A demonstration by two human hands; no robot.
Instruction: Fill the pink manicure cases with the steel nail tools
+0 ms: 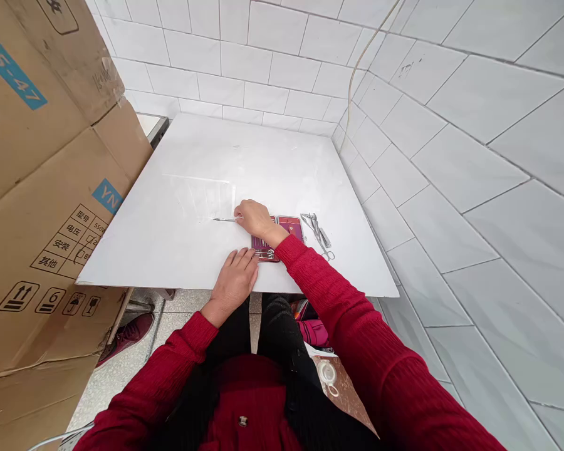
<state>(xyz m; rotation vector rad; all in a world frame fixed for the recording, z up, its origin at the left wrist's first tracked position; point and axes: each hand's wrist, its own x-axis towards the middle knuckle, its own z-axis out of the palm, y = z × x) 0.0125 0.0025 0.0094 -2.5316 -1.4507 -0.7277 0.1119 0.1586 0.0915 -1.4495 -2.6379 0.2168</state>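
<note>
My right hand (254, 219) reaches across the open manicure case and pinches a slim, pointed metal manicure tool (224, 220). The tool's tip points left, low over the white tabletop or touching it; I cannot tell which. Below it, my left hand (235, 275) lies flat with fingers stretched out, its fingertips at the lower left corner of the manicure case (290, 224). Small metal tools sit in the purple-red case, partly hidden by my right hand and wrist. To the right of the case lie small scissors (328, 254) and nail clippers (324, 237), close together with other metal pieces.
The white tabletop (272, 163) meets tiled walls at the back and right. A large cardboard box (51, 188) stands along the left side. A cable (357, 66) hangs in the corner. Below the front edge are a pink bag (314, 332) and a shoe (130, 333).
</note>
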